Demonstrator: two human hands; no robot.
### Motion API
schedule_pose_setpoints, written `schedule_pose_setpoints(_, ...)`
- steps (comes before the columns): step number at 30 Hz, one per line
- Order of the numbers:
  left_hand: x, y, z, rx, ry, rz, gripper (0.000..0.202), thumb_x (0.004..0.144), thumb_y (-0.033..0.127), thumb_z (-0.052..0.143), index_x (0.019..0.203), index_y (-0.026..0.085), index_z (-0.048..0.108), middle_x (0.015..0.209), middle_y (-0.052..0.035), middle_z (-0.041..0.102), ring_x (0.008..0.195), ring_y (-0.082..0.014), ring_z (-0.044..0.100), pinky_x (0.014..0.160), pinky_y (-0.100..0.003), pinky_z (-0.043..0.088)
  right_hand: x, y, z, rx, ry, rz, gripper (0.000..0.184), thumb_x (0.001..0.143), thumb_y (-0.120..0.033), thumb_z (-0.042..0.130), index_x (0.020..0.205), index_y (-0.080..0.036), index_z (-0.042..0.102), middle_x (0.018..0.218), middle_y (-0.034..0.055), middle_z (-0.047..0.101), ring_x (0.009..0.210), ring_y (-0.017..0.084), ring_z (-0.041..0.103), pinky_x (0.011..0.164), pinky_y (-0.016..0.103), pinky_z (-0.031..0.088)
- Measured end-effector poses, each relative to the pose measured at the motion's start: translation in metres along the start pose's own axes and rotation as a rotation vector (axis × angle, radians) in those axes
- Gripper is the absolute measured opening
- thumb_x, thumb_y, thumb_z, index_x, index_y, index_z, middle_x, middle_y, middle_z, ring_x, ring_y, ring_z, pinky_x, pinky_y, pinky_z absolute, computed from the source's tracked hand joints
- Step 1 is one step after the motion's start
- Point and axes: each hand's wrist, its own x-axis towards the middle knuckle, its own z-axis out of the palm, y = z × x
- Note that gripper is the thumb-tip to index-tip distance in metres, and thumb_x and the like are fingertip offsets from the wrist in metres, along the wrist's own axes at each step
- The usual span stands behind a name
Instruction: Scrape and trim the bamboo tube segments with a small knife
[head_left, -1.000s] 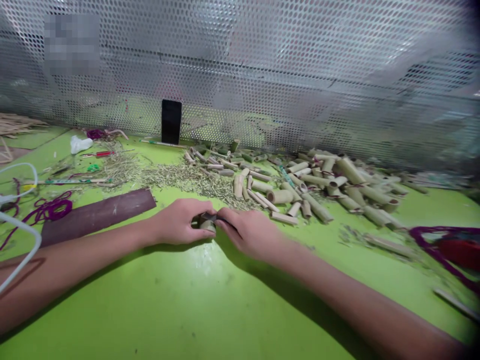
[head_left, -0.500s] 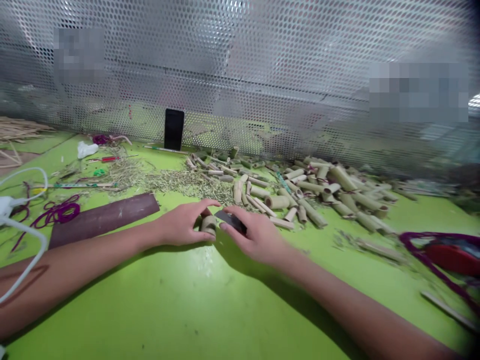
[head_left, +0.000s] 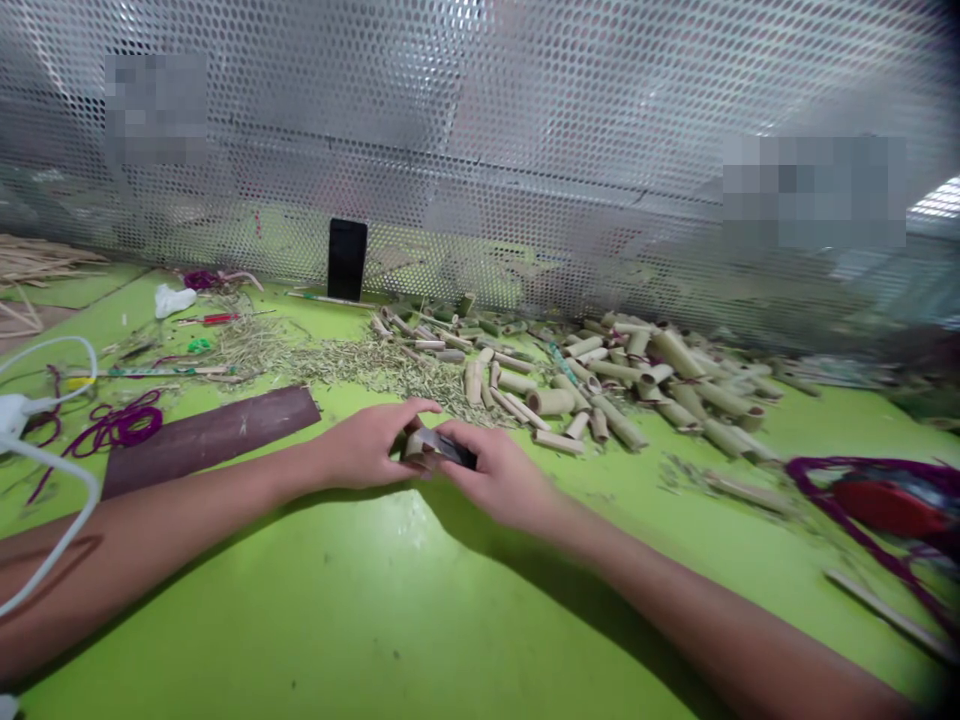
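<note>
My left hand (head_left: 369, 445) is curled round a short bamboo tube piece (head_left: 414, 452) and holds it upright on the green table (head_left: 315, 610). My right hand (head_left: 501, 474) grips a small dark flat blade (head_left: 444, 446) and presses it against the top of that tube. Both hands meet at the middle of the table. Part of the tube is hidden by the fingers.
A heap of cut bamboo tubes (head_left: 615, 375) lies behind and right of the hands, thin shavings (head_left: 352, 360) to their left. A brown flat board (head_left: 210, 435), purple cord (head_left: 120, 425) and white cable (head_left: 45, 470) lie left. A black phone (head_left: 346, 259) leans on the perforated metal screen (head_left: 525, 150). Red and purple items (head_left: 885, 500) sit right.
Half a second ago my right hand had drawn the blade a little to the right of the tube. Now it is back on the tube's top. The left hand has held still.
</note>
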Motion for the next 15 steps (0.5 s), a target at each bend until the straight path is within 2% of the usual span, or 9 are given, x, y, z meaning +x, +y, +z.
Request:
schedule_pose_setpoints(3,0.0001,-0.0012,-0.0001,0.011,0.005,0.016,0.067,0.084,0.039,0.079,0.143,0.023,0.052,0.128,-0.0129,0.072,0.109,-0.0298,0.069,0.093,-0.043,0.054,0.0021,-0.0012,0.0005,0.048,-0.031,0.045,0.015,0.098,-0.025,0.056,0.086,-0.021,0.065,0.073,0.0009,0.068,0.058,0.015,0.053,0.053,0.028,0.037)
schedule_pose_setpoints(8,0.0005,-0.0011,-0.0013,-0.009,-0.016,0.017,0.069,0.084,0.038,0.08,0.144,0.021,0.051,0.128,-0.0136,0.072,0.109,-0.03,0.069,0.095,-0.045,0.054,0.0039,0.0025,0.0011,0.088,-0.035,0.064,0.014,0.098,-0.023,0.054,0.088,-0.021,0.063,0.077,0.0023,0.069,0.061,0.016,0.055,0.055,0.029,0.039)
schedule_pose_setpoints(15,0.0002,-0.0019,-0.0009,-0.035,-0.026,0.029,0.065,0.086,0.037,0.079,0.143,0.023,0.052,0.126,-0.0116,0.072,0.106,-0.0282,0.07,0.092,-0.041,0.054,0.0017,0.0056,0.0027,0.076,-0.026,0.009,0.016,0.098,-0.026,0.05,0.09,-0.021,0.062,0.081,0.0045,0.07,0.065,0.018,0.056,0.059,0.031,0.041)
